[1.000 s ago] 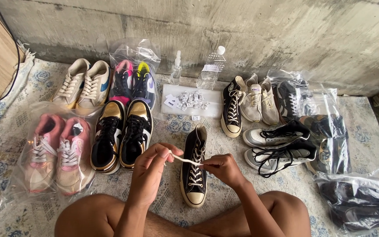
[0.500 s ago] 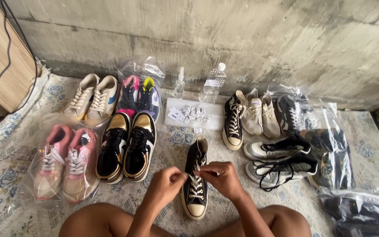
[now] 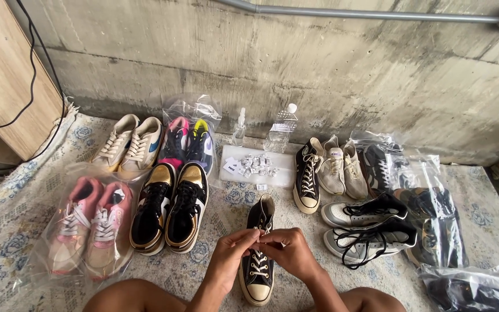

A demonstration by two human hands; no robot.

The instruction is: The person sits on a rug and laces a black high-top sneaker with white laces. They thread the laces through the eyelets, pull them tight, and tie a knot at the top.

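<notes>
Your left hand (image 3: 230, 252) and right hand (image 3: 287, 251) met over the black high-top sneaker (image 3: 258, 254), each grip pinched shut on its white laces (image 3: 255, 267) near the top eyelets. The sneaker was black canvas with a cream rubber toe cap and sole, toe pointing toward you, lying on the patterned rug (image 3: 18, 231). The black-and-gold pair (image 3: 170, 209) stood just left of the sneaker; its matching black shoe (image 3: 307, 176) lay beyond it, to the right.

Both hands, left hand (image 3: 230, 254) and right hand (image 3: 289, 252), pinch white laces over a black high-top sneaker (image 3: 258, 260) standing on the patterned rug (image 3: 7, 231), black-and-gold sneakers (image 3: 171, 211) beside it.
</notes>
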